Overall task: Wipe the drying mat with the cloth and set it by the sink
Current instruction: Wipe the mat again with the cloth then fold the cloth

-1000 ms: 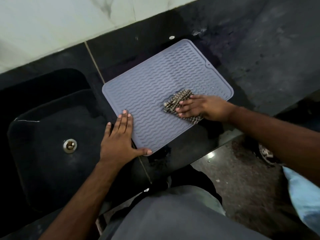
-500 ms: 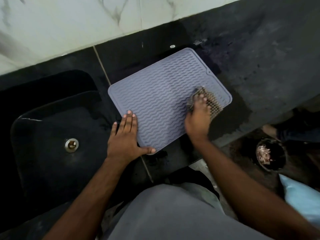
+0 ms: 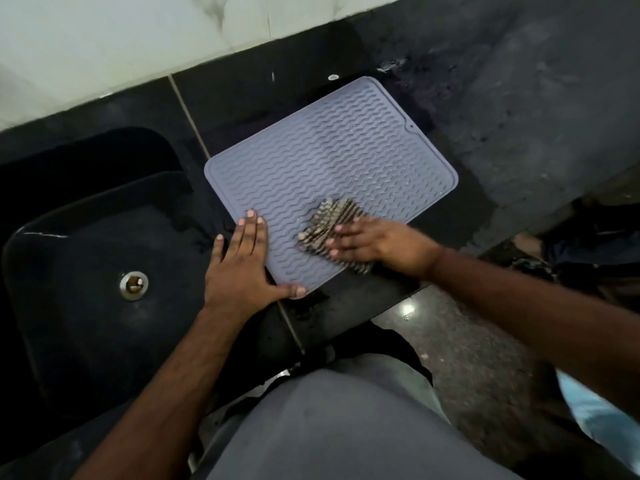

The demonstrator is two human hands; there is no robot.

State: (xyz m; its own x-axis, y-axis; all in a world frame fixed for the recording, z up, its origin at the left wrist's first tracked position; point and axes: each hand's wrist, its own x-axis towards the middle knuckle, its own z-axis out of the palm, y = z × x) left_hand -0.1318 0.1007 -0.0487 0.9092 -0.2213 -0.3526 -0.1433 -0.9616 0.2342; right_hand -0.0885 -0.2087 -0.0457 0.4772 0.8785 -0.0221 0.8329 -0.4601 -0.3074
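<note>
Pinning the mat [image 3: 322,168] flat on the counter [image 3: 540,109] just right of the sink [image 3: 69,271] with the left hand [image 3: 242,268] — fingers straight, together, thumb spread along the near edge, likely preventing sliding. Pressing the cloth [image 3: 329,226] onto the mat's near part under the right hand [image 3: 374,242] — fingers straight, slightly apart. Showing no readable labels or writing.
</note>
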